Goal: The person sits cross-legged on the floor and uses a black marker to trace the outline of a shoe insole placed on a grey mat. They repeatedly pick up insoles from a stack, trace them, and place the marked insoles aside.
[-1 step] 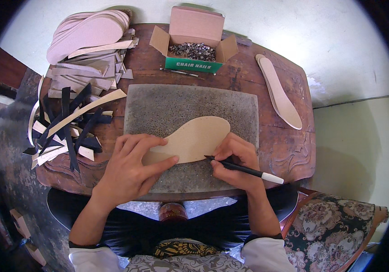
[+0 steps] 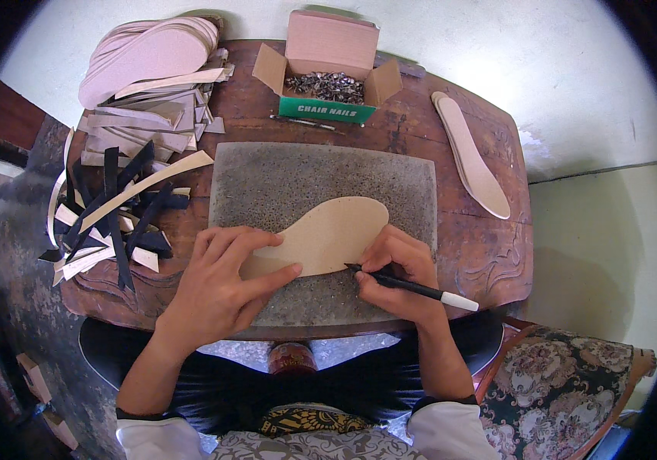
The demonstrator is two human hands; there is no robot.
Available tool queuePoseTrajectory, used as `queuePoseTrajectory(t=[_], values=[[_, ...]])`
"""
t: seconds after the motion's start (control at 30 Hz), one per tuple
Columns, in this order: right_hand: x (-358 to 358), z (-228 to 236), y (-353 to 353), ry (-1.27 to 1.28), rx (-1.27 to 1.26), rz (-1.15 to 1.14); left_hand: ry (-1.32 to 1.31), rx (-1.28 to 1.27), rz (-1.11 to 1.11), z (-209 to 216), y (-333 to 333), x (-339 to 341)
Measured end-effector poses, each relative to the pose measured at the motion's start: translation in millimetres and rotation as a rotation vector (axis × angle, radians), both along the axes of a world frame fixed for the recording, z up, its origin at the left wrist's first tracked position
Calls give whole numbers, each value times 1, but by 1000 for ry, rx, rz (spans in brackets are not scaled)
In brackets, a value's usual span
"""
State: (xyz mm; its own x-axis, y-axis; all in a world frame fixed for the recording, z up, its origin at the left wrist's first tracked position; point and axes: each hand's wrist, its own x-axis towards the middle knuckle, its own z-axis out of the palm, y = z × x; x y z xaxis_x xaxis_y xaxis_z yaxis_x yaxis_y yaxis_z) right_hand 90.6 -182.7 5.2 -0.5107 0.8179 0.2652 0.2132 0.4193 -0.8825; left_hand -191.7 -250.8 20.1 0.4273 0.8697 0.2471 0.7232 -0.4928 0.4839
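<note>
Head view: the work in hand is tracing or cutting along the edge of a tan insole-shaped piece [image 2: 328,234] that lies flat on a grey speckled mat [image 2: 420,184] in the middle of the wooden table [image 2: 497,253].

Left hand [image 2: 217,287]: spread flat, fingers and thumb pressing on the near-left end of the piece, pinning it to the mat. It grips nothing; it bears down.

Right hand [image 2: 397,268]: closed in a writing grip on a slim black tool with a white end [image 2: 413,286]. The tip meets the near edge of the piece, just right of the left thumb. Whether the tool is a pen or a knife cannot be told.

Judged step: the outline is being followed along the near edge, about midway along the piece.

The next move calls for steady downward pressure from the left hand so the piece does not shift, and for the tip to stay against the edge as it runs along the curve.

Surroundings: an open cardboard box of small metal nails [image 2: 327,84] at the far edge; a stack of pink insoles [image 2: 152,54] far left; black and tan strips [image 2: 114,215] on the left; a single pale insole [image 2: 470,153] on the right.
</note>
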Motion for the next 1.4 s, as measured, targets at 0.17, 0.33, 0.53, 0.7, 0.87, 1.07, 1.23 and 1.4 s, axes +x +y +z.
queuePoseTrajectory(t=[0.17,0.33,0.53,0.7,0.87,1.07,1.23,1.4], values=[[0,1,0,-6,-22,16,0,3,4,-1,0,0],[-1,2,-1,-10,-24,16,5,-1,4,0,-1,0],[0,2,0,-19,-22,16,10,1,2,0,0,1],[-1,4,-1,-31,-28,20,6,0,5,0,-1,0],[-2,5,0,-21,-28,19,2,0,4,0,0,0],[-2,4,0,-33,-34,18,5,13,6,0,0,1],[-1,6,-1,-56,-38,13,6,6,8,1,0,1],[-2,3,0,-34,-22,13,5,8,9,0,0,1]])
